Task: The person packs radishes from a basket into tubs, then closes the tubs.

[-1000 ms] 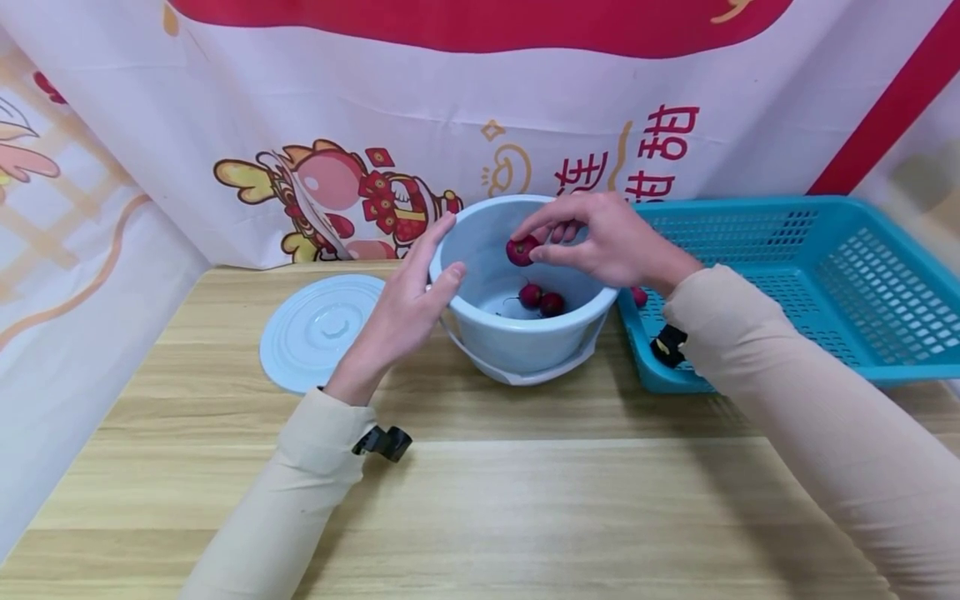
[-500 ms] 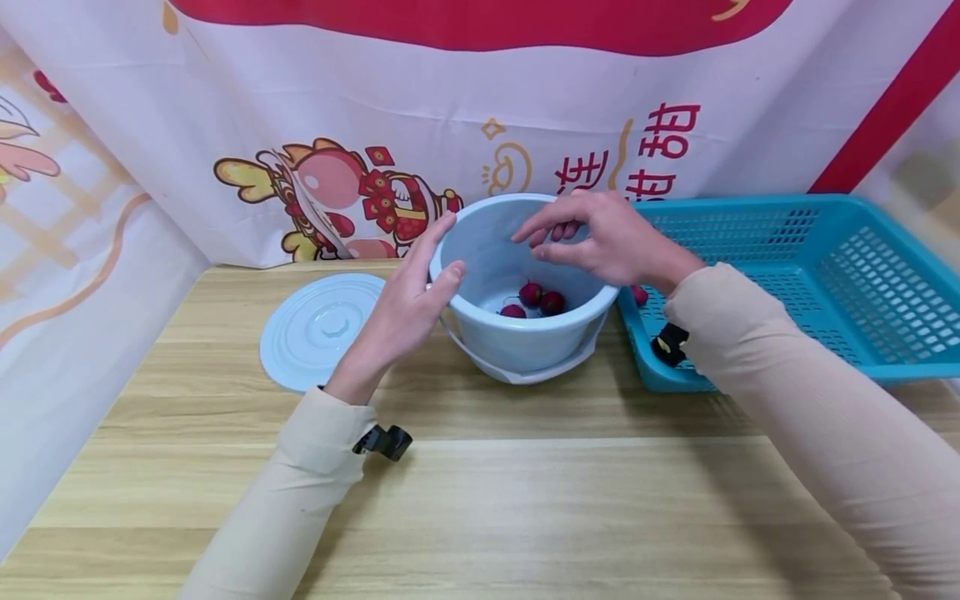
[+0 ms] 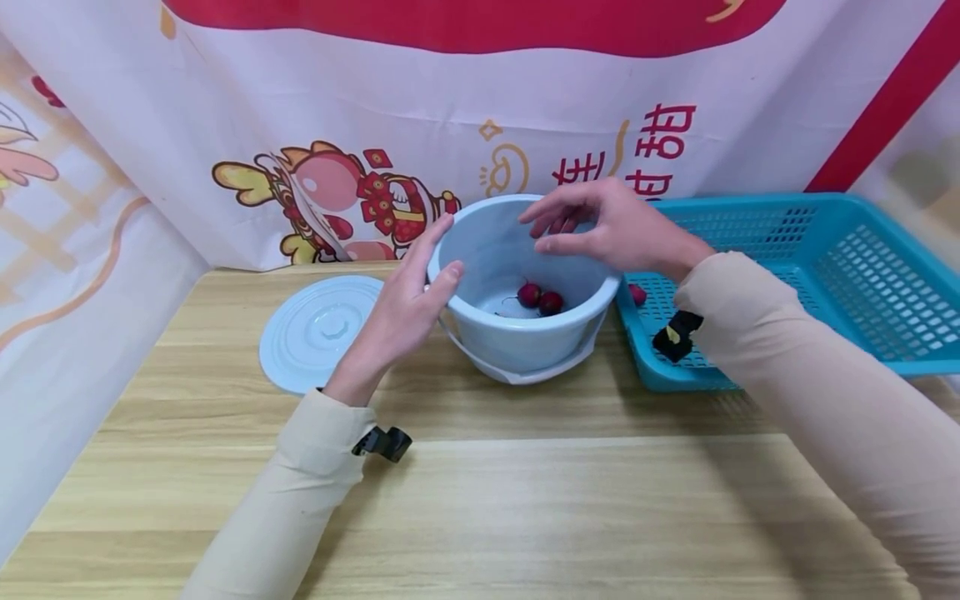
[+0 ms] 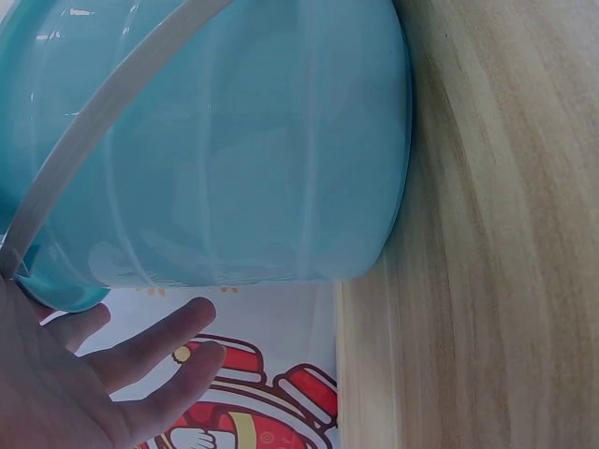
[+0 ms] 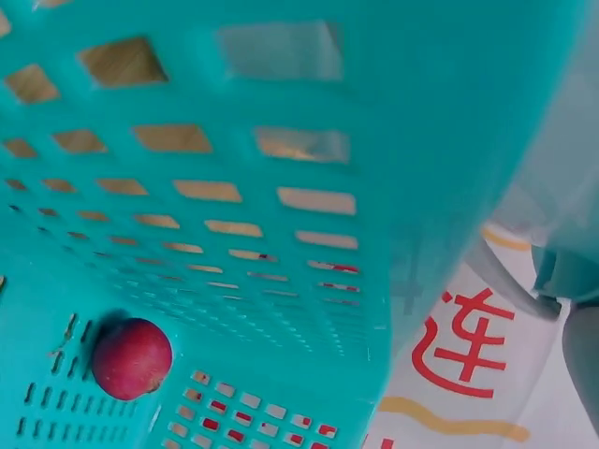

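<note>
Two red radishes with thin roots lie on the floor of the light blue bucket. My left hand rests at the bucket's left rim, thumb at the near side; in the left wrist view its fingers reach out straight past the bucket wall. Over the bucket's right rim hovers my right hand, fingers loosely bent, nothing between them. Another radish sits in the turquoise basket, near its left wall. The front wall hides part of the bucket's floor.
The round blue lid lies flat on the wooden table, left of the bucket. The bucket's handle hangs down in front. A printed cloth hangs behind everything. The basket stands close to the bucket's right side.
My right hand let go of a radish, which dropped into the bucket and is now out of sight. The hand has since shifted slightly right. My left hand has kept its place.
</note>
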Demonstrator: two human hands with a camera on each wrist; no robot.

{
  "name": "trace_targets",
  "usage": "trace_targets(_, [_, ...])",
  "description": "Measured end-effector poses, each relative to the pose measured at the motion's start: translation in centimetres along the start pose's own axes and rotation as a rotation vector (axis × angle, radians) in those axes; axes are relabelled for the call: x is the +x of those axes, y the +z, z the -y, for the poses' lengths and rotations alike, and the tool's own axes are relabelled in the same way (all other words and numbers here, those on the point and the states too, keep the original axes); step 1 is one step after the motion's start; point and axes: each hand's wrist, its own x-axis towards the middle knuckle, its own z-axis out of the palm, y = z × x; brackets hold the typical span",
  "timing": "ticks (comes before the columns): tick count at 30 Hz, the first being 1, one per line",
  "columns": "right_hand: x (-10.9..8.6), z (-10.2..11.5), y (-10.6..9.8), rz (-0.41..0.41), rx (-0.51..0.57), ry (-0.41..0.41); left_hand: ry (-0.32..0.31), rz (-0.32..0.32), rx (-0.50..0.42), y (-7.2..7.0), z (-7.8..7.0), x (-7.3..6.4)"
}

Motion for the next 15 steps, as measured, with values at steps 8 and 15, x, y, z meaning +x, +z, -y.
trace_targets(8, [-1.3,-0.9,-2.8,-0.086,0.13,0.107,0.0,0.004,0.001,-0.1,0.2,-0.1])
trace_targets(15, [-2.8,-4.2,-5.3,-0.139,0.132,0.251,-0.003,0.008,-0.001,-0.2,0.2,0.0])
